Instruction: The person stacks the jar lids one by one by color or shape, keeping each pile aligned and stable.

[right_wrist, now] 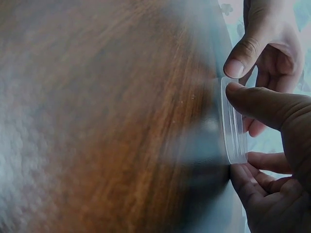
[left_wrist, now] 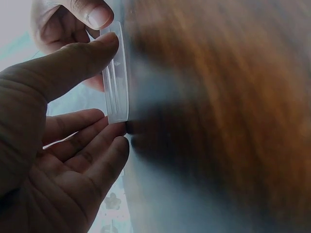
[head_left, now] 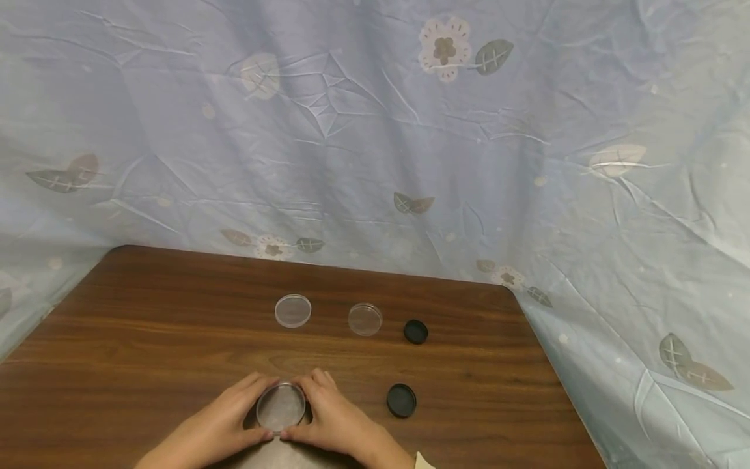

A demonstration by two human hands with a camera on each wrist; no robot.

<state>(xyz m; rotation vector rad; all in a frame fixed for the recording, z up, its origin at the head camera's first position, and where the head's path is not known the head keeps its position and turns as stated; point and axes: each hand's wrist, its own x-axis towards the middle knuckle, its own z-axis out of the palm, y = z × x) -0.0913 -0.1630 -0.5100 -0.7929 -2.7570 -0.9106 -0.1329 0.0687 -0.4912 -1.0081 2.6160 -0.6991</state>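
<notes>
A clear round petri dish (head_left: 281, 408) lies flat at the front of the wooden table, with layered rims along its side in the left wrist view. My left hand (head_left: 234, 417) holds its left side, thumb at the near edge and fingers at the far edge. On the other side my right hand (head_left: 334, 417) grips it the same way. Both thumbs press against the dish's wall (left_wrist: 115, 87), close together. The right wrist view shows the same dish (right_wrist: 232, 126) edge-on, at the tabletop or very near it.
Farther back lie a clear round dish or lid (head_left: 293, 311) and another clear dish (head_left: 365, 320). Two black round caps (head_left: 416, 332) (head_left: 401, 400) lie to the right. A patterned cloth (head_left: 351, 130) hangs behind and beside the table (head_left: 176, 312).
</notes>
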